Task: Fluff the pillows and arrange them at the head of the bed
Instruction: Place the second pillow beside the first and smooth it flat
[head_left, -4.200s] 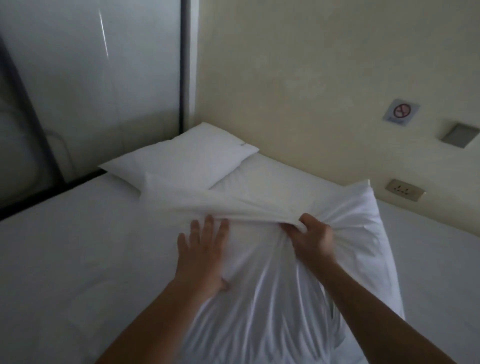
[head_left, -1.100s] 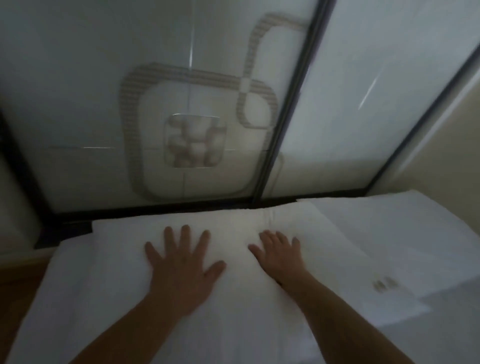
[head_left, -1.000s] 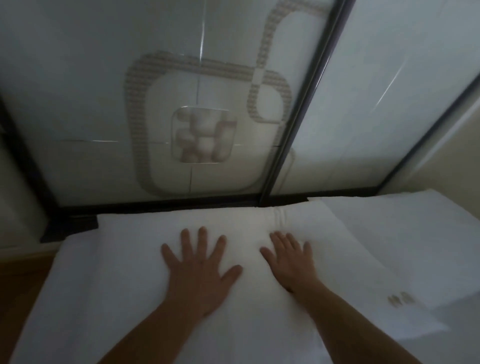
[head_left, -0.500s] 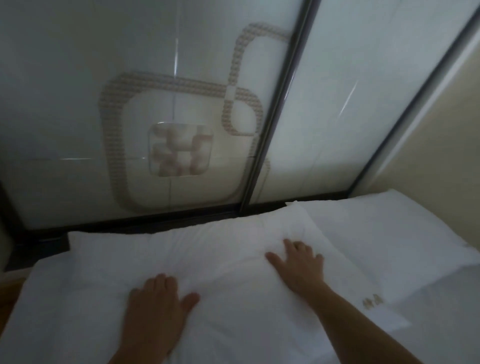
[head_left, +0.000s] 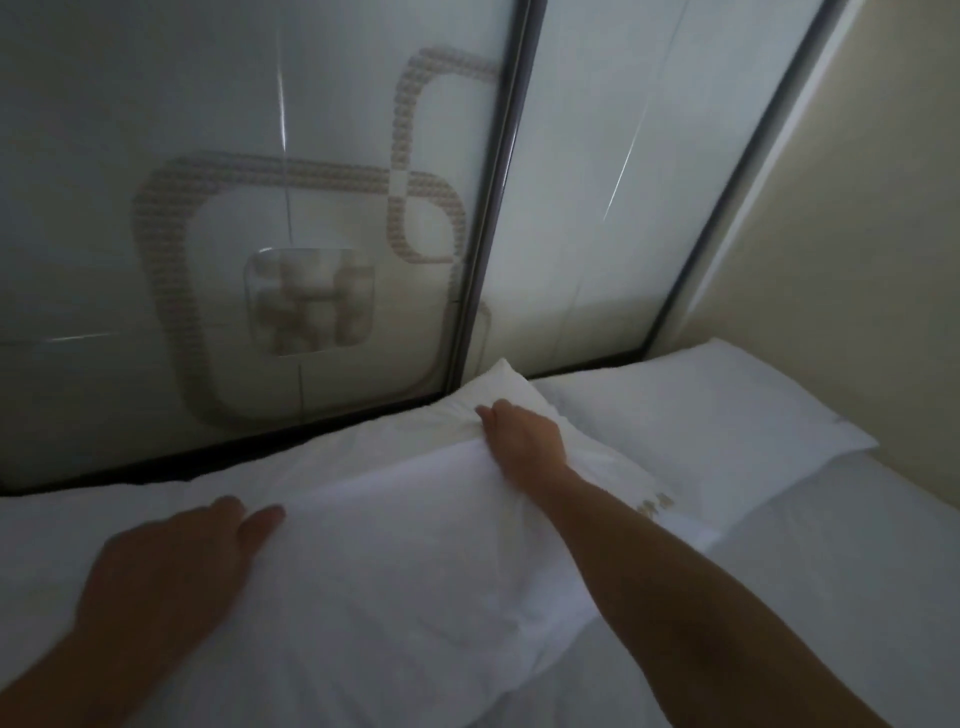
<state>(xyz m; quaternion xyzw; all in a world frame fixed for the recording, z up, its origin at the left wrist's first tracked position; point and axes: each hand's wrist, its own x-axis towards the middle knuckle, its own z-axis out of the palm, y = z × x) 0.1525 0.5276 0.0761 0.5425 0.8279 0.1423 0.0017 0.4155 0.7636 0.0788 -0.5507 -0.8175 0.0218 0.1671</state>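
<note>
Right fingers (head_left: 491, 415) curled down into the case cloth near the far right corner of the near pillow (head_left: 395, 561) — pinching a bunched fold, where half a second ago they lay spread and flat on top. Right hand (head_left: 522, 441) has shifted toward that corner; the corner now stands peaked up against the glass panel (head_left: 322, 218), earlier it lay low. Left fingers (head_left: 249, 519) are together, loosely bent, pressing on the pillow's left part; the left hand (head_left: 166, 577) is blurred, so I can't tell if it grips any cloth. A second ago both palms were flat and splayed mid-pillow, side by side — now they sit well apart, left one nearer the camera.

Near pillow lies across the head of the bed (head_left: 852, 571), long edge along the dark frame under the glass. Its right end overlaps the edge of the second pillow (head_left: 701, 415), which sits in the corner by the beige wall (head_left: 857, 234), unchanged from the earlier frames. Small printed mark on the case beside the right forearm.
</note>
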